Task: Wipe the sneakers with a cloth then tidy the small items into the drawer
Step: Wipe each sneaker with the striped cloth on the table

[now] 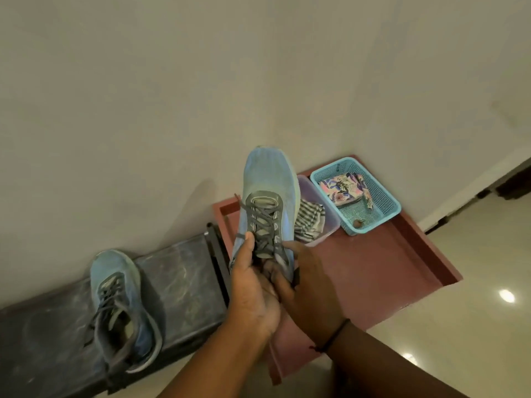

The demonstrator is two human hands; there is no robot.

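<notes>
I hold a light blue sneaker [268, 185] with grey laces up in the air, toe pointing away. My left hand [250, 285] grips its heel end, thumb on the left side by the laces. My right hand [307, 285] grips the same end from the right, fingers curled into the opening. The second blue sneaker [120, 305] lies on a dark bench [178, 280] at the left. A striped cloth [311, 222] lies in a clear plastic tub [330, 222], partly hidden by the raised sneaker.
A reddish-brown drawer tray [373, 268] sits under my hands, against the white wall. A teal mesh basket [385, 208] on it holds a patterned fabric item [343, 189] and a small brown object [357, 223]. Glossy floor lies to the right.
</notes>
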